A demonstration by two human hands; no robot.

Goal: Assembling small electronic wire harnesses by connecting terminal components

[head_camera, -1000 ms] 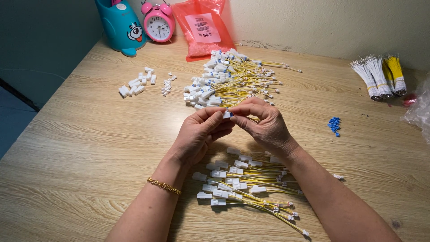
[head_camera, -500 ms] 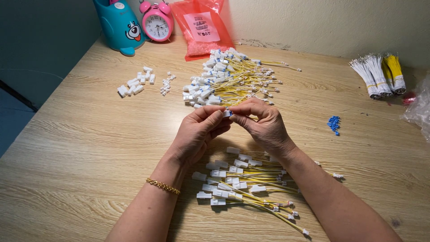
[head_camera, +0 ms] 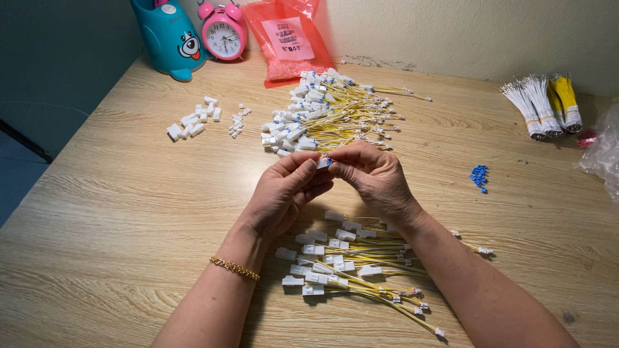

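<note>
My left hand (head_camera: 284, 193) and my right hand (head_camera: 377, 180) meet at the middle of the wooden table, fingertips pinched together on one small white plastic connector (head_camera: 323, 162) with a bit of blue at its tip. Most of the connector is hidden by my fingers. Below my wrists lies a pile of yellow wires with white connectors (head_camera: 348, 264). Beyond my hands lies a larger heap of the same wired connectors (head_camera: 329, 113).
Loose white connector housings (head_camera: 193, 119) lie at the left. A small cluster of blue pieces (head_camera: 479, 175) sits at the right. Bundled white and yellow wires (head_camera: 545, 106) and a clear bag (head_camera: 603, 151) are far right. A teal container (head_camera: 169, 35), pink alarm clock (head_camera: 224, 32) and red bag (head_camera: 290, 42) stand at the back.
Both hands have stayed together at the same spot; only the fingers have shifted slightly on the small connector.
</note>
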